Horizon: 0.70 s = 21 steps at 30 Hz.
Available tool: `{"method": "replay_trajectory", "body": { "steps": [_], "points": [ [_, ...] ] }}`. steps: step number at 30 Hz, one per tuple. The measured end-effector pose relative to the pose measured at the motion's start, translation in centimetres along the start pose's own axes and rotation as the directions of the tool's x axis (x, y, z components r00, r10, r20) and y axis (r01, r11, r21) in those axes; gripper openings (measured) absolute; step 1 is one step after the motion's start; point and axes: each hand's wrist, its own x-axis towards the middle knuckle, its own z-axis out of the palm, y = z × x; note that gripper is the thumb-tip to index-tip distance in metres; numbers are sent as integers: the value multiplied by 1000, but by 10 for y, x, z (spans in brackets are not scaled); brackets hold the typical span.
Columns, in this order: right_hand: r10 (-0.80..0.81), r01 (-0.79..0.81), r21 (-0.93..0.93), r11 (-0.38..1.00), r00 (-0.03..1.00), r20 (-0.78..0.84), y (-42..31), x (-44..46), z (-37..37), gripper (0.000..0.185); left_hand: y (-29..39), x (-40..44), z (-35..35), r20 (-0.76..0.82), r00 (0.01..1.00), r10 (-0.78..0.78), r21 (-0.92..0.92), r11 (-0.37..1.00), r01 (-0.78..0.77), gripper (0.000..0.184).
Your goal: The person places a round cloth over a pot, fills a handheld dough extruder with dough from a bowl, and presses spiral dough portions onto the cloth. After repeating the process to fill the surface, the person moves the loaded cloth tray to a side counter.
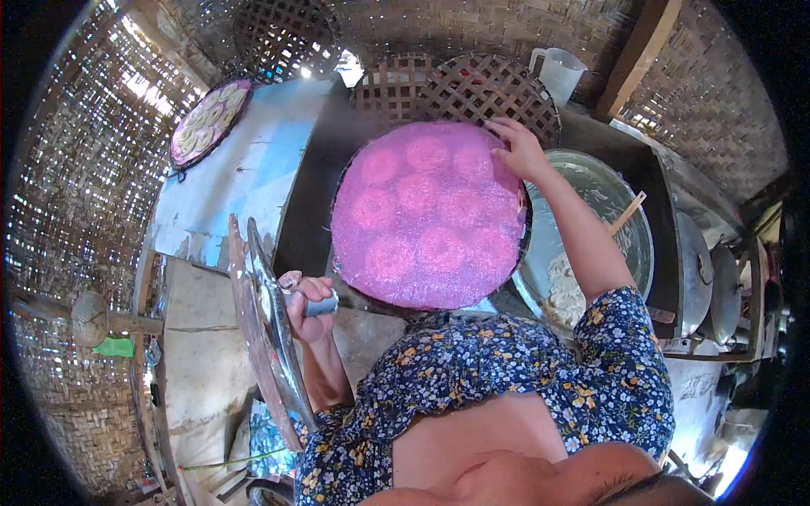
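Note:
A round tray (422,221) draped in glossy pink mesh-like cloth sits in front of me, with several round, ring-like shapes showing through. My right hand (518,152) rests at its upper right edge, fingers stretched and thumb apart. Low on the left, my left hand (310,309) is wrapped round a short grey cylinder (321,304). Close beside that hand stand a dark, thin-edged curved piece (274,308) and a wooden slat (246,320), both steeply tilted. Whether the cylinder is joined to the dark piece, I cannot tell.
A large metal basin (591,173) with pale, wet batter-like stuff and a wooden stick (628,212) stands right of the tray. Woven baskets (494,88) and a clear jug (558,74) are behind. On a blue-white table (253,152), a smaller tray (202,122) holds several pale rings.

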Motion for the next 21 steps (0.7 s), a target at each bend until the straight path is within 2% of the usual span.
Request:
{"method": "replay_trajectory", "body": {
  "steps": [1, 4, 6, 7, 9, 10, 11, 12, 14, 15, 16, 17, 20, 21],
  "points": [
    [-15, 9, -94, 996, 998, -64, -3, -4, -5, 46, 1, -1, 1, 7, 1000, 1, -9, 1000, -1, 35],
    [126, -138, -121, 983, 987, -102, -3, -22, -28, 41, 5, -1, 0, 29, 999, 18, 7, 1000, -18, 34],
    [308, -309, -30, 951, 950, -48, 1, -44, -40, 36, 5, 2, -6, 12, 1000, 8, 35, 999, -9, 32],
    [393, -393, 11, 920, 919, -21, 3, -59, -47, 34, 7, 2, -7, 41, 999, -28, -25, 999, 29, 30],
    [385, -385, 14, 923, 923, 4, 31, -103, -39, 30, 7, 3, -8, 30, 998, -59, 180, 982, 53, 26],
    [562, -579, 191, 793, 815, 142, 17, -113, -45, 30, 3, 1, -14, -7, 996, -88, 274, 958, 86, 24],
    [673, -738, 328, 589, 673, 307, 1, -120, -48, 30, 1, 2, -12, -46, 993, -109, 367, 923, 118, 22],
    [665, -746, 415, 521, 660, 351, -5, -126, -45, 29, -2, -4, -4, -191, 973, -128, 421, 885, 199, 20],
    [631, -742, 573, 348, 638, 442, -12, -136, -33, 28, -6, -10, 5, -277, 932, -233, 445, 829, 339, 21],
    [614, -748, 569, 342, 636, 467, -11, -137, -28, 26, -7, -10, 6, -298, 904, -306, 432, 802, 413, 22],
    [595, -754, 565, 336, 635, 493, -6, -138, -25, 25, -24, -15, -6, -238, 928, -285, 362, 861, 357, 26],
    [575, -757, 564, 330, 635, 516, -7, -136, -20, 23, -21, -12, -9, -260, 897, -357, 384, 814, 436, 30],
    [573, -731, 635, 251, 641, 512, -13, -136, -10, 23, -21, 6, -15, -182, 864, -470, 238, 831, 502, 31],
    [582, -725, 654, 217, 634, 509, -17, -137, -7, 23, -20, 14, -19, -138, 871, -472, 249, 834, 492, 29]
  ]
}}
